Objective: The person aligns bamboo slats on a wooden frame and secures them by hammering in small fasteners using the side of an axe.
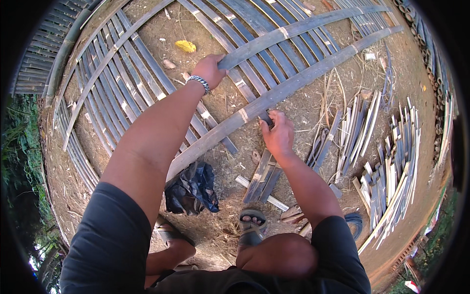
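Gripping a bamboo strip (257, 45) is the left hand (209, 72); the right hand (279, 135), with black plastic (196, 188) leftward, holds a slat (266, 117).

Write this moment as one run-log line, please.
left hand: grasping left end of long dark bamboo strip | right hand: grasping narrow dark bamboo slat | nearby: long grey bamboo rail, crumpled black plastic bag

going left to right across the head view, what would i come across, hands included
Green foliage at the left edge → yellow leaf → left hand → right hand → big pile of loose bamboo strips.
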